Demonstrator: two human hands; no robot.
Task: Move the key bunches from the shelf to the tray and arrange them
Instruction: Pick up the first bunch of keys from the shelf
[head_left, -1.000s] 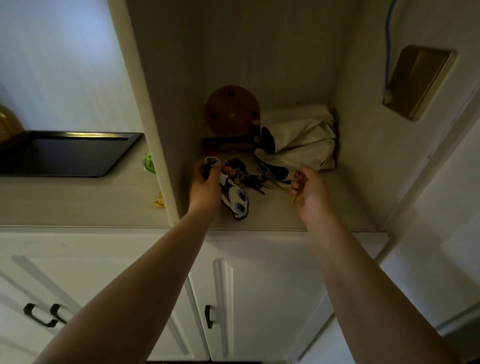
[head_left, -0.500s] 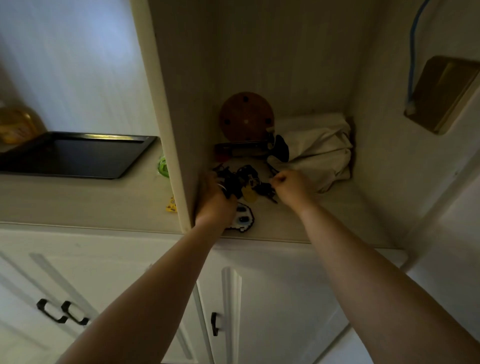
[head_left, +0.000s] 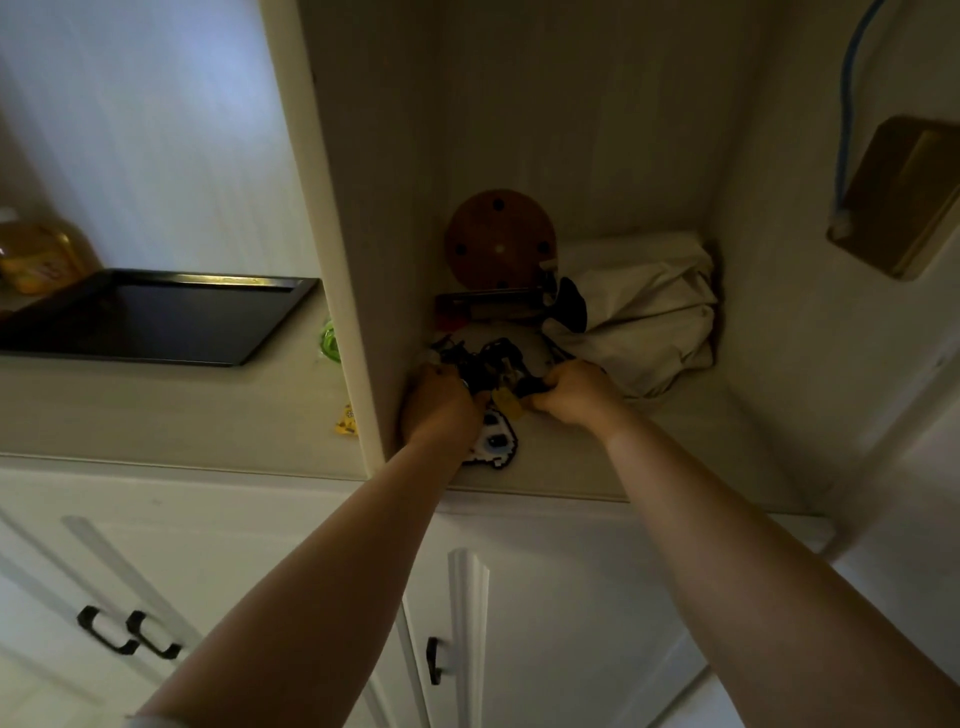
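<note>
deep on the pale shelf (head_left: 649, 447), against its left wall, i am closing both hands on the dark tangle of key bunches (head_left: 488, 364) to lift it as one. my left hand (head_left: 441, 408) is curling round its left side above a black-and-white beaded charm (head_left: 493, 441); my right hand (head_left: 571, 392) is pinching its right end. the black rectangular tray (head_left: 156, 317) is waiting far left.

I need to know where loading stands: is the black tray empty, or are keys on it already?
Empty as far as visible: the black tray shows bare. The key bunches are on the shelf.
</note>
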